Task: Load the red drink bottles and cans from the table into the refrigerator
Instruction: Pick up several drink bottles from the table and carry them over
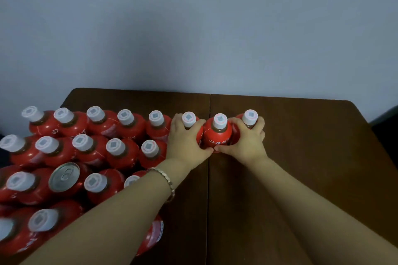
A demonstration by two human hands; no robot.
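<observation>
On the dark brown wooden worktop (pixel 301 157), three red white-capped plastic bottles (pixel 218 135) are gripped between left hand (pixel 187 140) and right hand (pixel 247 142); one silver-topped red can (pixel 64 176) is seen nearby.

On the desk (pixel 301 168), the left bottle (pixel 189 119) is ringed by the left fingers (pixel 178 123), the right bottle (pixel 249 116) by the right fingers (pixel 257 128); the middle bottle (pixel 218 134) is enclosed between them. Left of the fingers, crowded bottles (pixel 122 157) and a can (pixel 64 176) are stood.
</observation>
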